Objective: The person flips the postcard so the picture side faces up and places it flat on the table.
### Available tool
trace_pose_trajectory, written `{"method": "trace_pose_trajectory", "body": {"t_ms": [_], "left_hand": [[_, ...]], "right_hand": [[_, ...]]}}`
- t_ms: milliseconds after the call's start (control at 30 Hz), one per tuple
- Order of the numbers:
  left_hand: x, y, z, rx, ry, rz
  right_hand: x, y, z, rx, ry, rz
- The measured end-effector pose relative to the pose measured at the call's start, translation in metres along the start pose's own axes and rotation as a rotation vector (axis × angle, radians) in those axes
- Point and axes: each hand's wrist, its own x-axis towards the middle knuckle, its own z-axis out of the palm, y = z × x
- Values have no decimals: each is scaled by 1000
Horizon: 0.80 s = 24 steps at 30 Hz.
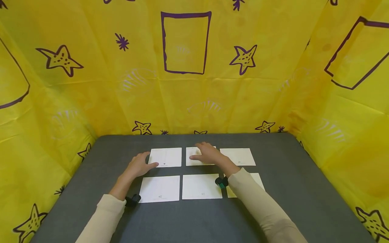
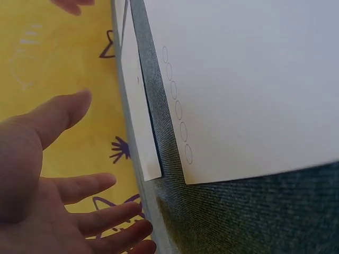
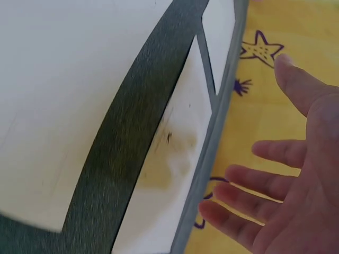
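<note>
White rectangular cards lie flat on the grey table in two rows of three. My left hand (image 1: 140,164), fingers spread, is at the left edge of the back-left card (image 1: 166,156). I cannot tell whether it touches the card. My right hand (image 1: 209,154) is over the back-middle card (image 1: 190,162), partly covering it, thumb apart and nothing held. The left wrist view shows the left hand (image 2: 79,196) with its fingers extended and its palm bare. In the right wrist view the right hand (image 3: 280,196) looks the same, beside a card with a brownish shadow (image 3: 167,174).
The back-right card (image 1: 240,157), front-left card (image 1: 161,189) and front-middle card (image 1: 200,187) lie on the grey table (image 1: 170,222). My right sleeve partly covers the front-right card (image 1: 257,179). Yellow cloth (image 1: 182,101) with purple drawings surrounds the table's back and sides.
</note>
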Motion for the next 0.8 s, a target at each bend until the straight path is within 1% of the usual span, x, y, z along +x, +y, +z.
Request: {"method": "trace_pose_trajectory", "body": {"t_ms": [200, 333, 367, 500, 633, 800], "left_hand": [[1, 2, 0, -2, -26, -22], [0, 4, 1, 10, -29, -30], [0, 4, 1, 7, -40, -36], [0, 6, 2, 31, -36, -35], [1, 8, 3, 50, -29, -37], [2, 6, 5, 63, -23, -41]], "right_hand": [[7, -17, 9, -4, -37, -6], [10, -26, 15, -29, -54, 0], [11, -29, 16, -31, -60, 1], [14, -37, 23, -46, -77, -5], [17, -43, 29, -65, -73, -5], [20, -51, 35, -78, -60, -20]]}}
